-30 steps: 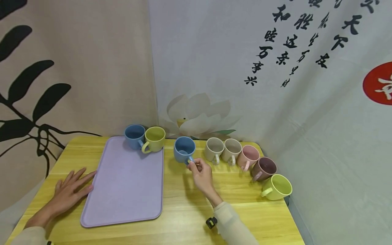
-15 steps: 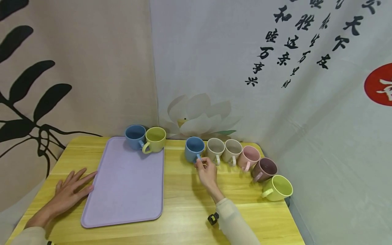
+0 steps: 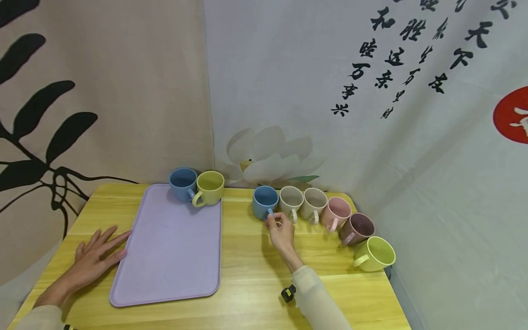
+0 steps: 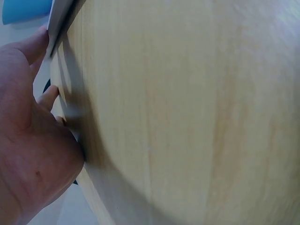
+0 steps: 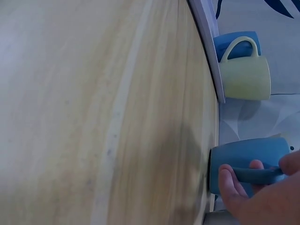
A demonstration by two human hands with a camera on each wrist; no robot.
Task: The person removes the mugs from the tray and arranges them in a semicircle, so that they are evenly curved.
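My right hand pinches the handle of a blue mug, which stands upright at the left end of a row of mugs. In the right wrist view the fingers curl about that mug's handle, and its base meets the wooden table. My left hand lies with spread, straight fingers on the table, its fingertips at the left edge of the lilac tray. On the tray's far end stand another blue mug and an olive-yellow mug, side by side.
Right of the held mug come a grey mug, a second grey mug, a pink mug, a brownish-purple mug and a lime mug near the table's right edge. A printed curtain hangs behind the table.
My right hand has moved the blue mug to the right, from the gap beside the tray to right beside the first grey mug. The left hand and tray have stayed put.
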